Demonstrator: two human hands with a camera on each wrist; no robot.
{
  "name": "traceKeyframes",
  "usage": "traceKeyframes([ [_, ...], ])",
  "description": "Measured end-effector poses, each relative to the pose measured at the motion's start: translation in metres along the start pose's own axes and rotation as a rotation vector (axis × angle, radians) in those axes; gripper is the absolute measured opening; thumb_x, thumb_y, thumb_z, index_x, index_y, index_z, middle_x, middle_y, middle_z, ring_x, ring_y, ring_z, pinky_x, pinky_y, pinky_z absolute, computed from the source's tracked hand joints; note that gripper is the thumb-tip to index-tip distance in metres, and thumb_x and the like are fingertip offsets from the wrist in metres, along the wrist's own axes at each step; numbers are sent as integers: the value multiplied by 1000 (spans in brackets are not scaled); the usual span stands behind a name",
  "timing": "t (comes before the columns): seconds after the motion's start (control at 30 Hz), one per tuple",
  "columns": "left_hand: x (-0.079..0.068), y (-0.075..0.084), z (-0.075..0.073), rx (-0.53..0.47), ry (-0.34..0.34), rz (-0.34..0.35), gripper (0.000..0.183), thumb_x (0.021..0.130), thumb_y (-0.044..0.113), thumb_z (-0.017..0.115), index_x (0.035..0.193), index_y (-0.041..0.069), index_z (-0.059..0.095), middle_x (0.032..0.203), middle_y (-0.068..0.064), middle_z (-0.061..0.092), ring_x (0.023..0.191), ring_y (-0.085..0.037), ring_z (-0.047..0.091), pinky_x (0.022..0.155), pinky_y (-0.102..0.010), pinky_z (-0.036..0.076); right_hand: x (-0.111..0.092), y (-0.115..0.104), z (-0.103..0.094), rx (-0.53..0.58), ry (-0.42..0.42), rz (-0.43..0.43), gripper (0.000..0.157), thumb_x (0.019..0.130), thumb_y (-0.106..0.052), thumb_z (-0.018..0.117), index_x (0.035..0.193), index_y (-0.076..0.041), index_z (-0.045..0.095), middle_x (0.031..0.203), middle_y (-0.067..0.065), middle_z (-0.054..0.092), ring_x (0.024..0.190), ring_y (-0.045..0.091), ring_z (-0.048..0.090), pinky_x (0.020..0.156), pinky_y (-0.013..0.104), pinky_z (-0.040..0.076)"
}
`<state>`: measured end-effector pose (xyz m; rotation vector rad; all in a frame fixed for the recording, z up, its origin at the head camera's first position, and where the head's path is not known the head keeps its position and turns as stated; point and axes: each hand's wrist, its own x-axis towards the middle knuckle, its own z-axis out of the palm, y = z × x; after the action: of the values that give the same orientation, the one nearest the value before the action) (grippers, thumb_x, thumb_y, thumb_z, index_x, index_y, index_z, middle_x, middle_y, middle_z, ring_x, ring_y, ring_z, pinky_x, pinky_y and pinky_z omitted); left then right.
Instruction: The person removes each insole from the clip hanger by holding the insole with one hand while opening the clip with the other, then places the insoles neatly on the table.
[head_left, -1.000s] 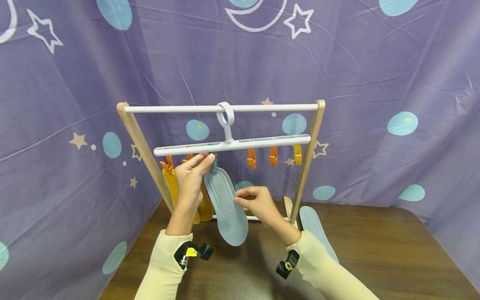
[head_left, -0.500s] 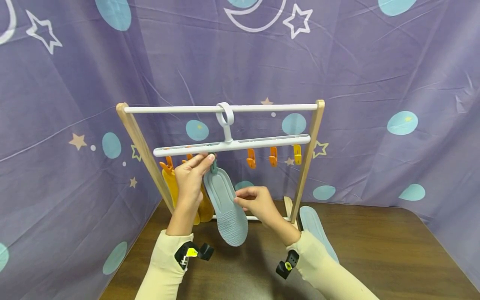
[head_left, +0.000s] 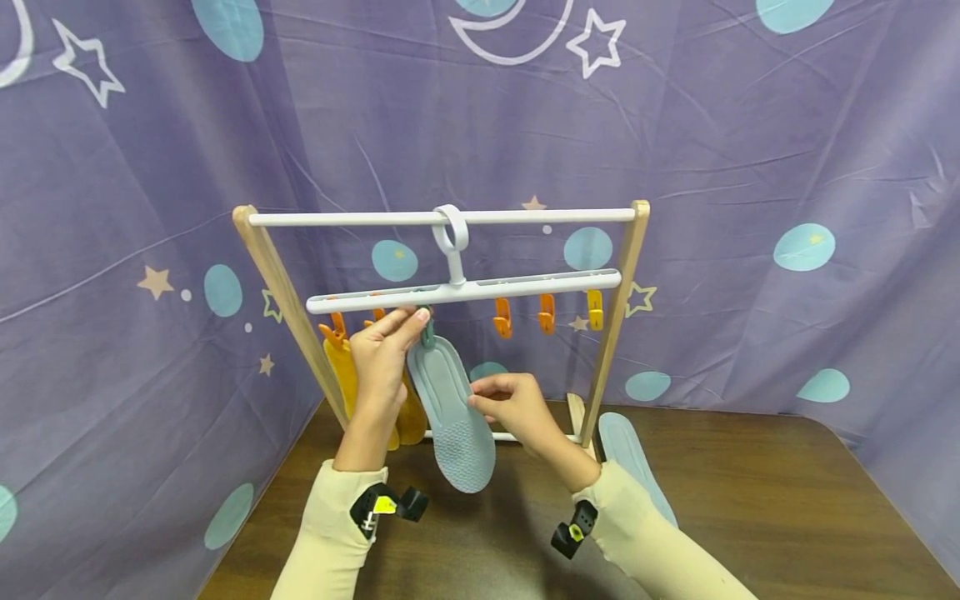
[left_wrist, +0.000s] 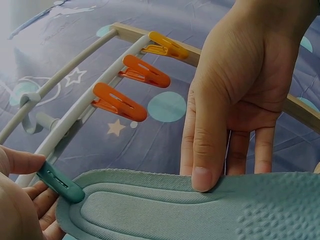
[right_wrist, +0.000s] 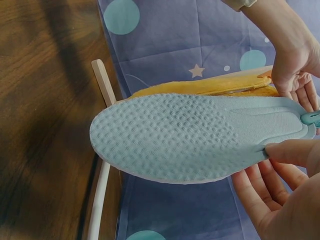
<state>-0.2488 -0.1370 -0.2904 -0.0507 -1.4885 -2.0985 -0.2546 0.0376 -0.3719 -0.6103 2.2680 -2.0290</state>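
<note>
A light blue insole [head_left: 452, 408] with a dimpled broad end hangs at a slant below the white hanger [head_left: 525, 287]. At its narrow end sits a green clothespin [left_wrist: 61, 182], which my left hand [head_left: 381, 358] pinches by its upper part between thumb and fingers. My right hand [head_left: 517, 406] pinches the insole's right edge about halfway down, thumb on the front and fingers behind. In the right wrist view the clothespin [right_wrist: 311, 118] lies over the insole's tip. Behind my left hand hang yellow insoles [head_left: 341, 367] from orange clothespins [head_left: 337, 329], partly hidden.
The hanger hooks over the top bar [head_left: 540, 215] of a wood-framed rack [head_left: 618, 317]. Right of centre hang two orange clothespins [head_left: 547, 314] and a yellow clothespin [head_left: 595, 310]. Another light blue insole [head_left: 633, 458] lies on the brown table [head_left: 787, 492], partly behind my right sleeve.
</note>
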Motion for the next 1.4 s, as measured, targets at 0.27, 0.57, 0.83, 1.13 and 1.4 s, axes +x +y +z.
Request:
traceKeyframes([
  [0.27, 0, -1, 1, -10, 10, 0, 4, 87, -5, 75, 88, -2, 76, 73, 6, 77, 73, -5, 73, 73, -20, 61, 0, 1, 1, 2, -1, -1, 18, 89, -4, 77, 103, 6, 76, 99, 22, 76, 80, 10, 69, 78, 53, 63],
  [0.57, 0, -2, 1, -2, 21, 1, 4, 86, -3, 77, 90, -4, 77, 74, 7, 77, 74, -6, 73, 74, -20, 61, 0, 0, 1, 4, -1, 4, 18, 88, -4, 77, 104, 6, 76, 99, 22, 76, 79, 8, 69, 72, 37, 64],
  [0.83, 1, -2, 1, 6, 33, 16, 5, 85, -2, 79, 89, -5, 78, 73, 7, 76, 71, -5, 72, 72, -19, 60, -1, 1, 0, 8, -2, -2, 20, 89, -5, 76, 105, 7, 75, 100, 22, 76, 79, 8, 69, 76, 46, 64],
  [1.13, 1, -2, 2, -2, 43, 12, 7, 85, -2, 79, 91, -6, 78, 73, 6, 76, 71, -5, 72, 71, -19, 60, 0, 1, 1, 5, -2, -3, 19, 89, -5, 77, 104, 6, 76, 100, 22, 76, 78, 6, 68, 78, 54, 62],
  [1.4, 1, -3, 3, 5, 49, 9, 13, 84, -2, 80, 94, -9, 77, 73, 6, 76, 71, -5, 72, 72, -19, 60, -1, 2, 1, 15, -5, 4, 19, 89, -5, 77, 104, 6, 76, 101, 23, 76, 79, 8, 68, 79, 55, 62],
])
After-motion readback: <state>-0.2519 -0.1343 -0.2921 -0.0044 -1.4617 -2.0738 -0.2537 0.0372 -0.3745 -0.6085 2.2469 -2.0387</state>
